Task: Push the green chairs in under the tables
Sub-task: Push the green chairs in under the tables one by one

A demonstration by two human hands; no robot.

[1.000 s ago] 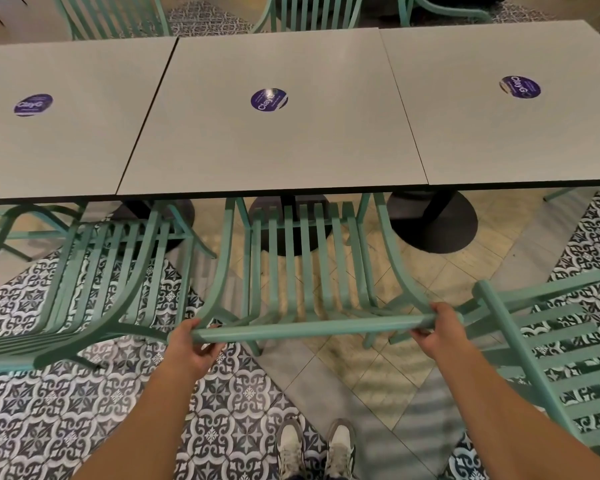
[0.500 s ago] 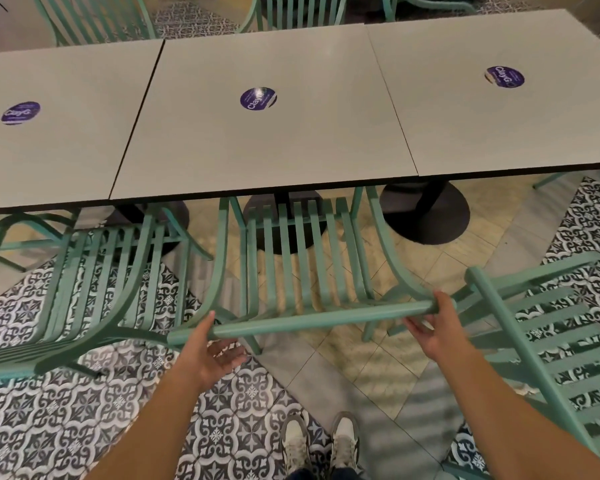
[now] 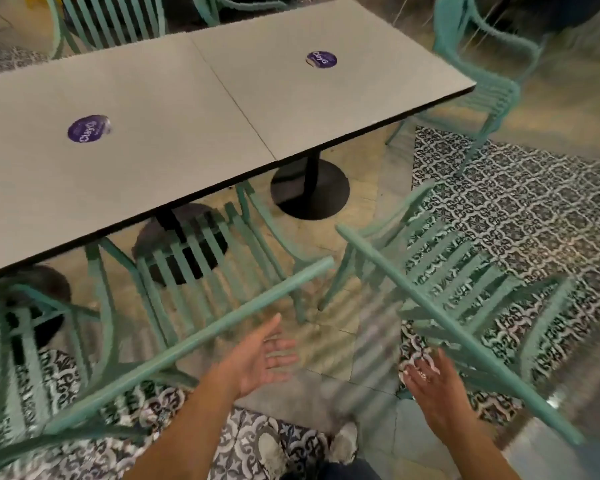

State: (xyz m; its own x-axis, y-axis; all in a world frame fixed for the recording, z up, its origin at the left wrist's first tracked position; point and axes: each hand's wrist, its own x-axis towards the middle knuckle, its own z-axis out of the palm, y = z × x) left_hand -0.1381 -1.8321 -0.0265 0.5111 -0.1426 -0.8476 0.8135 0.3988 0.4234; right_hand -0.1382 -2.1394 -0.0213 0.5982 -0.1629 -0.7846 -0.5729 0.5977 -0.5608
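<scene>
"ClayG" — purple table stickers (image 3: 88, 128)

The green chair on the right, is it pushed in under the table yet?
Not yet. The right green chair stands out on the floor, angled away from the table, its seat uncovered. The right hand reaches toward its back rail.

Dim warm light; heavy motion blur throughout, wide-angle bending at edges.
</scene>
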